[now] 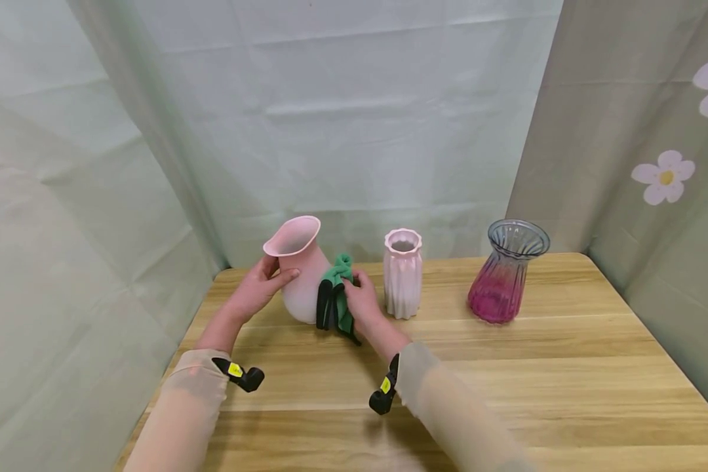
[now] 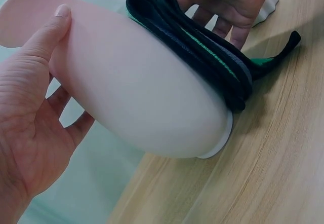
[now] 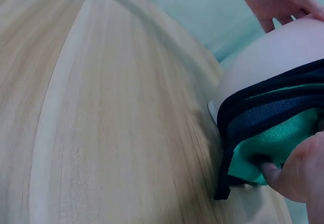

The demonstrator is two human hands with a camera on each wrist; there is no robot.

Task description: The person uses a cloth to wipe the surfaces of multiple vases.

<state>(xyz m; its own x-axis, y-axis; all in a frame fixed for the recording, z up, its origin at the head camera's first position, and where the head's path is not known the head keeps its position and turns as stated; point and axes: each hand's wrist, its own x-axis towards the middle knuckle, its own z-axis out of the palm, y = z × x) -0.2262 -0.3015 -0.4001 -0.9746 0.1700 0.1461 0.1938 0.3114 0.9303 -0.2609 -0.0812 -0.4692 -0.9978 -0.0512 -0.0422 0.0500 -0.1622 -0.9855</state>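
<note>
The left hand [image 1: 256, 292] is clamped on a flared pink-and-white vase [image 1: 305, 288]; the right hand [image 1: 364, 303] pinches green cloth [image 1: 341, 269] against the vase's right side.

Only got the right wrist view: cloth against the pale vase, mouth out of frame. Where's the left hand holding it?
Observer: Head view shows the left hand gripping the pale vase at its neck, just below the flared mouth.

Operator: Copy. Anything else standing nearby?

Observer: Two more vases, both to the right of that one: a ribbed, pale pinkish-white vase and a glass vase.

Operator: Colour of the glass one?

Observer: Bluish-grey at the rim, shading to magenta at the base.
</note>
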